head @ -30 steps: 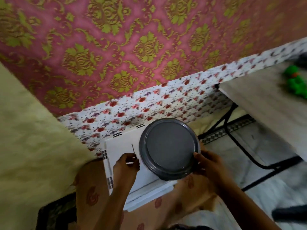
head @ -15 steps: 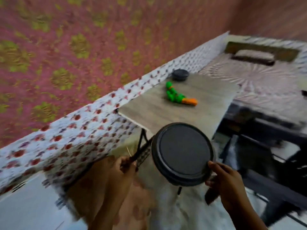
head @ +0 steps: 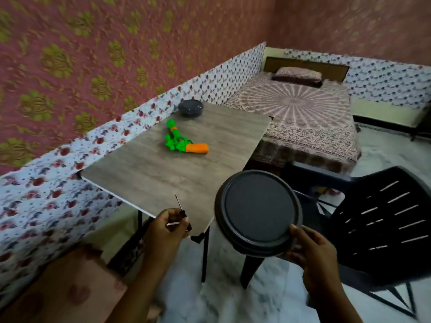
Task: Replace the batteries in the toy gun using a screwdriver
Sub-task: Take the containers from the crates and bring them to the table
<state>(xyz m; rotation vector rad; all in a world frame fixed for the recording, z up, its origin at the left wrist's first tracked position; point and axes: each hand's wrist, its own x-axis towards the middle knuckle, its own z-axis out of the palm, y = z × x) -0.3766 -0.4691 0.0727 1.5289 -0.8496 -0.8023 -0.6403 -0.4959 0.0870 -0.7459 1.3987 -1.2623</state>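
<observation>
A green toy gun (head: pixel 179 139) with an orange grip lies on the grey wooden table (head: pixel 144 173), near its far side. My left hand (head: pixel 166 231) grips a small screwdriver (head: pixel 181 209) by its dark handle, the thin shaft pointing up over the table's near edge. My right hand (head: pixel 310 250) holds a round dark lidded container (head: pixel 258 212) by its lower right rim, in the air beside the table's near right corner. No batteries show.
A second dark round container (head: pixel 190 108) stands at the table's far corner against the flowered wall panel. A black plastic chair (head: pixel 382 220) is at the right. A bed (head: pixel 300 117) with a patterned cover lies beyond the table. The floor is pale marble.
The view swung right, from a white box on the floor to the table. Both hands rose with the screwdriver and the container, and now hover at the table's near edge.
</observation>
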